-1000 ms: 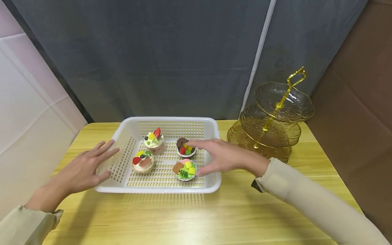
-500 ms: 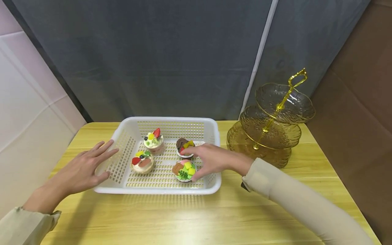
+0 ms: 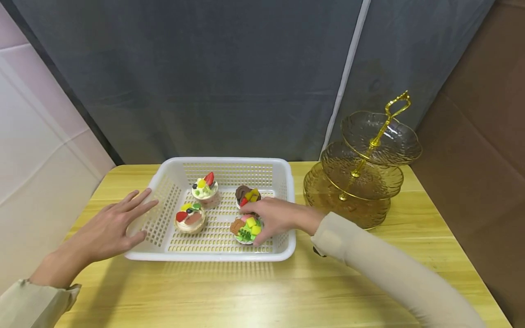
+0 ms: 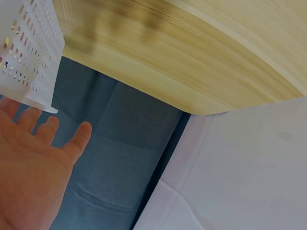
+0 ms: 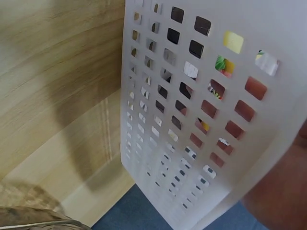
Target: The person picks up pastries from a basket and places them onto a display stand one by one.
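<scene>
A white plastic basket (image 3: 283,253) holds several toy cupcakes. My right hand (image 3: 279,218) reaches over its right side, thumb and fingers curled round opposite sides of a cupcake with green cream, yellow cubes and a brown biscuit (image 3: 246,231). Just behind it is a chocolate cupcake (image 3: 243,192), partly covered by the fingers. At the left sit a cream cupcake with a strawberry slice (image 3: 205,189) and a fruit tart (image 3: 192,219). My left hand (image 3: 110,230) has its fingers spread at the basket's left rim and holds nothing. In the right wrist view the basket wall hides the fingertips.
A three-tier amber glass stand (image 3: 352,193) with a gold handle (image 3: 398,107) is right of the basket, close to my right forearm. The wooden table (image 3: 229,296) ends at a grey curtain (image 3: 213,82) behind, with a brown panel (image 3: 471,136) on the right.
My right hand has moved left and down into the basket, its thumb and fingers closing round the green cream cupcake. The left hand has stayed in place.
</scene>
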`<state>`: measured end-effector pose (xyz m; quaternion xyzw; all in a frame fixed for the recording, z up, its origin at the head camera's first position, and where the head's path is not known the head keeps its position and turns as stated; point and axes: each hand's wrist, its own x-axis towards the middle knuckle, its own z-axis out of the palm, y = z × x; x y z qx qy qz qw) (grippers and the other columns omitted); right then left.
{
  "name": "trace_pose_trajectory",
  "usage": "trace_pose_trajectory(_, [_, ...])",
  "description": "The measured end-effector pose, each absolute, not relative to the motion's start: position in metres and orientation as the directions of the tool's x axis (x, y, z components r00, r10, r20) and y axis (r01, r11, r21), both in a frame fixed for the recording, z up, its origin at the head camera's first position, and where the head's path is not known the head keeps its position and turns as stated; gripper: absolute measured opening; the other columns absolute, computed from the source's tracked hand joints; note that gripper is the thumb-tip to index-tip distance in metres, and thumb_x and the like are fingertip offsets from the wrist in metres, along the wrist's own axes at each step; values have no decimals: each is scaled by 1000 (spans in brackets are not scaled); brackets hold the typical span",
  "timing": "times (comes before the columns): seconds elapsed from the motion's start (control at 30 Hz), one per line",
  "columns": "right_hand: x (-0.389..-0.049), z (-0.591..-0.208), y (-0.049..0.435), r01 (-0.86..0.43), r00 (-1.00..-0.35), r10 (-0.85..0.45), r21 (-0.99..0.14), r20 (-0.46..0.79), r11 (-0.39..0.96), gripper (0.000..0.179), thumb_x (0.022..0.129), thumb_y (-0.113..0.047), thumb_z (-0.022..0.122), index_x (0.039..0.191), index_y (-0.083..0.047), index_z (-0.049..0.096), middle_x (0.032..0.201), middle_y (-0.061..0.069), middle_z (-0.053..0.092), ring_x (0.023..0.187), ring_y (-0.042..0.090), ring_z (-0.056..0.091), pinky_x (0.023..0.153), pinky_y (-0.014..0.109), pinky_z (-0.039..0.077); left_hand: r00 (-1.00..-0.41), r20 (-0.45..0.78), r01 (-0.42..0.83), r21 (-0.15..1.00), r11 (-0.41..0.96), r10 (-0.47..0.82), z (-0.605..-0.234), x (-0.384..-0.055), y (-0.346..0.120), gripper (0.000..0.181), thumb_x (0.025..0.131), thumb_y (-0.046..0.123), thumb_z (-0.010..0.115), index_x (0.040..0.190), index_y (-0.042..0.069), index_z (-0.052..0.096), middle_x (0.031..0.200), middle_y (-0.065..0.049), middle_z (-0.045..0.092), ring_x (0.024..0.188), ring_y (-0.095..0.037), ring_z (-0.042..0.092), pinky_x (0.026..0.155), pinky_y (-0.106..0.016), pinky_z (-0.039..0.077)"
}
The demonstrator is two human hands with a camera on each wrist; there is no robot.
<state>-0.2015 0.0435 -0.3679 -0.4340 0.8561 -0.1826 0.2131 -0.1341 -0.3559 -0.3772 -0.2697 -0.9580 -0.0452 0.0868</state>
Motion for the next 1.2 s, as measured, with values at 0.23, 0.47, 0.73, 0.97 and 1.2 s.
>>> trace_pose_trajectory(0.23, [-203, -368, 37, -646, -548, -795, -472, -260, 600, 84, 73, -27, 89, 145, -11, 50, 135, 1, 60, 115, 11, 58, 95, 25, 46, -833, 202, 532, 39, 846, 515, -378, -135, -355, 70, 78, 24, 75, 142, 9, 52, 157, -15, 36, 130, -51, 45, 86, -68, 43])
trace_pose_trajectory(0.47, [-203, -373, 33, -653, -559, -791, -457, -248, 604, 83, 69, -21, 90, 142, -9, 53, 126, 0, 64, 104, 8, 59, 88, 22, 47, -833, 208, 534, 56, 844, 513, -377, -135, -354, 70, 79, 22, 73, 144, 10, 50, 159, -14, 34, 132, -51, 44, 86, -68, 42])
trace_pose_trajectory(0.73, [-205, -374, 30, -636, -565, -784, -471, -256, 612, 65, 69, -21, 90, 127, -12, 62, 106, -4, 67, 87, 7, 58, 75, 19, 48, -827, 215, 541, 57, 839, 519, -378, -136, -354, 69, 79, 22, 73, 144, 10, 51, 159, -14, 34, 131, -52, 45, 85, -68, 43])
trace_pose_trajectory(0.97, [-205, -378, 28, -658, -557, -803, -478, -210, 582, 41, 68, -23, 90, 99, -17, 63, 79, -8, 60, 68, 5, 54, 60, 19, 46, -827, 218, 542, 61, 838, 518, -378, -136, -354, 69, 79, 21, 73, 143, 9, 52, 159, -14, 34, 131, -52, 45, 82, -69, 43])
trace_pose_trajectory(1.2, [-202, -379, 26, -672, -574, -804, -474, -151, 569, 41, 67, -27, 91, 95, -17, 63, 78, -9, 58, 69, 5, 52, 60, 19, 45, -833, 206, 534, 55, 844, 514, -379, -135, -355, 68, 80, 23, 73, 144, 10, 51, 159, -13, 34, 131, -51, 45, 82, -70, 43])
